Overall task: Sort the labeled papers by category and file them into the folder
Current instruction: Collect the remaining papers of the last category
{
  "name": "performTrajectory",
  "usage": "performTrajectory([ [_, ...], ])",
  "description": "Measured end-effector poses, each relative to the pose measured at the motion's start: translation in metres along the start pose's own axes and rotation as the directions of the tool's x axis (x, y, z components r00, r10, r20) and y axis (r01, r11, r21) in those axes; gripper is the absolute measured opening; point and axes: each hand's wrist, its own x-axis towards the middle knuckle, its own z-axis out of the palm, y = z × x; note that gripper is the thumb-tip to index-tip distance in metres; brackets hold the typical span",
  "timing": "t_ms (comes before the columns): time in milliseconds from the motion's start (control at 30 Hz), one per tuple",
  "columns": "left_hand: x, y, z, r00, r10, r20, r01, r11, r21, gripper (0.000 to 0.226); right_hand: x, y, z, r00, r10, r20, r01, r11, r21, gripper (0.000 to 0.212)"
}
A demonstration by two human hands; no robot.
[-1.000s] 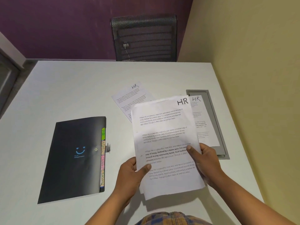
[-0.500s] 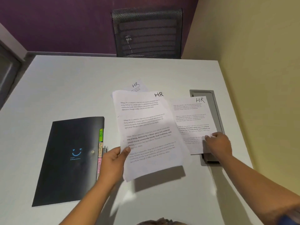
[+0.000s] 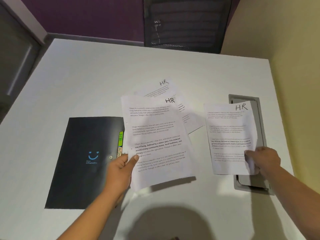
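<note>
My left hand (image 3: 121, 168) grips a stack of printed sheets marked HR (image 3: 155, 135) by its lower left edge, held above the table. A black folder (image 3: 84, 161) with a blue smile logo and coloured index tabs (image 3: 120, 141) lies flat to the left of it. My right hand (image 3: 263, 159) pinches the lower right edge of another HR sheet (image 3: 228, 134), whose edge curls up off the table. A third HR sheet (image 3: 162, 88) lies on the table behind the held stack, mostly hidden by it.
A grey cable hatch (image 3: 249, 182) is set into the white table (image 3: 86, 84) under the right sheet. A black mesh chair (image 3: 187, 23) stands at the far side. A yellow wall (image 3: 294, 66) runs along the table's right edge.
My right hand let go of the stack, reached right and took hold of the HR sheet on the hatch. My left hand carried the stack leftward toward the folder.
</note>
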Motion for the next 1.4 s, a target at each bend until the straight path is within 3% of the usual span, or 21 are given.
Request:
performTrajectory([
  [167,-0.001,0.012,0.002,0.999,-0.032,0.018,0.032,0.999,-0.037,0.018,-0.018,-0.024,-0.012,0.999,0.027,-0.024,-0.023,0.989,0.143,0.032],
  [267,0.002,0.012,-0.003,0.998,-0.057,-0.012,0.057,0.997,-0.056,0.018,-0.021,-0.04,-0.028,0.986,-0.148,-0.077,0.152,0.987,0.045,0.018],
  [333,0.004,0.008,-0.009,0.996,-0.083,-0.043,0.081,0.996,-0.044,0.017,-0.021,-0.054,-0.04,0.96,-0.242,-0.143,0.249,0.968,0.034,0.024],
  [467,0.005,0.003,-0.022,0.988,-0.139,-0.061,0.135,0.989,-0.059,0.018,-0.033,-0.089,-0.063,0.936,-0.312,-0.162,0.345,0.906,0.245,0.038],
  [567,0.005,0.004,-0.029,0.986,-0.144,-0.087,0.139,0.989,-0.059,0.017,-0.055,-0.126,-0.057,0.914,-0.347,-0.208,0.405,0.795,0.452,0.024],
  [667,0.004,0.008,-0.032,0.986,-0.137,-0.099,0.131,0.99,-0.058,0.018,-0.069,-0.156,-0.027,0.909,-0.396,-0.128,0.397,0.736,0.548,0.01],
  [767,-0.001,0.013,-0.037,0.985,-0.135,-0.109,0.13,0.99,-0.056,0.018,-0.067,-0.172,0.024,0.904,-0.427,-0.034,0.391,0.791,0.471,0.023],
  [900,-0.008,0.017,-0.05,0.984,-0.103,-0.148,0.103,0.995,-0.005,0.017,-0.064,-0.172,0.082,0.908,-0.401,0.121,0.388,0.914,0.115,0.02],
  [1000,-0.009,0.015,-0.06,0.976,-0.12,-0.181,0.123,0.992,0.007,0.015,-0.071,-0.165,0.115,0.898,-0.408,0.162,0.436,0.876,-0.205,0.043],
  [1067,-0.012,0.014,-0.064,0.971,-0.144,-0.192,0.146,0.989,-0.002,0.016,-0.077,-0.164,0.128,0.909,-0.397,0.13,0.417,0.848,-0.327,0.059],
  [1200,-0.017,0.012,-0.065,0.964,-0.177,-0.199,0.171,0.984,-0.046,0.016,-0.074,-0.17,0.13,0.953,-0.2,0.229,0.244,0.952,-0.185,0.049],
  [1267,-0.017,0.011,-0.065,0.962,-0.186,-0.198,0.178,0.982,-0.059,0.016,-0.069,-0.172,0.126,0.94,-0.22,0.262,0.263,0.954,-0.144,0.036],
  [1400,-0.017,0.012,-0.063,0.966,-0.172,-0.191,0.165,0.985,-0.055,0.016,-0.072,-0.168,0.108,0.919,-0.362,0.158,0.362,0.932,0.033,0.017],
])
